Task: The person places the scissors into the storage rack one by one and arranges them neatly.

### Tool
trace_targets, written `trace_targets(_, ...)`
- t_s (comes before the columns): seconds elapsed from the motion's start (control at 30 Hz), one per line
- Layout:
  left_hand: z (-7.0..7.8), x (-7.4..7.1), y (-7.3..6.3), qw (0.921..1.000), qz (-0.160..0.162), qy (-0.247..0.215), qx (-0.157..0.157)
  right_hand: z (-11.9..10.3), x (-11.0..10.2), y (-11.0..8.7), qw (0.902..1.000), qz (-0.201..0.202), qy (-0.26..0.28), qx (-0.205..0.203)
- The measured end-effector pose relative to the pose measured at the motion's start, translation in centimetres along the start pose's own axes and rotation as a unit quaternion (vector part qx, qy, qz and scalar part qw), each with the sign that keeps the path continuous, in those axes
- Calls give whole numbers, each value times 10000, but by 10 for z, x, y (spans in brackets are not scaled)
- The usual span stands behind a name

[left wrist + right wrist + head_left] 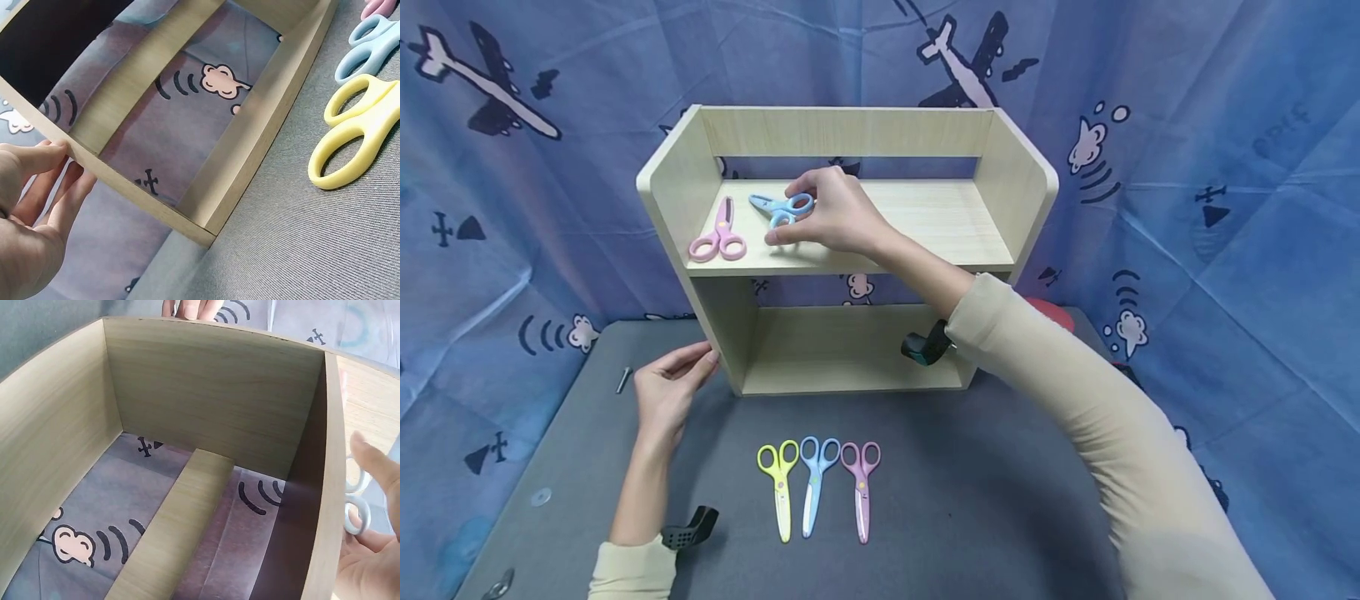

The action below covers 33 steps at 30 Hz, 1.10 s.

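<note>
In the head view my right hand [842, 212] is over the upper board of a pale wooden shelf [925, 217]. Its thumb and fingers grip a pair of light blue scissors [784, 207] by the handles, the blades pointing left. Pink scissors [724, 227] lie just left of them, slightly opened. The fingertips of my left hand [666, 392] touch the shelf's left side panel, low on its outer front edge. From the left wrist view, the thumb and fingers of that hand [37, 212] meet the panel [131, 190] from outside.
Yellow scissors [782, 492], blue scissors [813, 483] and pink scissors [861, 483] lie in a row on the grey table [970, 500], before the shelf. A small metal piece [623, 380] and a clear disc [541, 497] are at left. Something red [1051, 312] shows behind the shelf.
</note>
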<state>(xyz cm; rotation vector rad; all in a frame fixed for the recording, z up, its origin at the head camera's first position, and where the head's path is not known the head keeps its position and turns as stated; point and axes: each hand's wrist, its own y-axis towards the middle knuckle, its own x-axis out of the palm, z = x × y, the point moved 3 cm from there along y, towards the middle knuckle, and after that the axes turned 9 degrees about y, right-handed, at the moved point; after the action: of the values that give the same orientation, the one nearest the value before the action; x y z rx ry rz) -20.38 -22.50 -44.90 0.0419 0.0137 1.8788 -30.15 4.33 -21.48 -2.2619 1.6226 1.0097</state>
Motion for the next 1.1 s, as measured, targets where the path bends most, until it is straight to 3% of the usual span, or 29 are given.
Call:
trace_targets(0.3,0,0,0,10000,5,-9,2,0,11,5,9988,-292,175,342)
trace_targets(0.53,1,0,-1,9999,-50,105,56,-3,13,5,9972,-475,515,278)
trace_targets(1.1,2,1,-1,9999,-5,80,116,-8,9,-5,9978,-595,248,179)
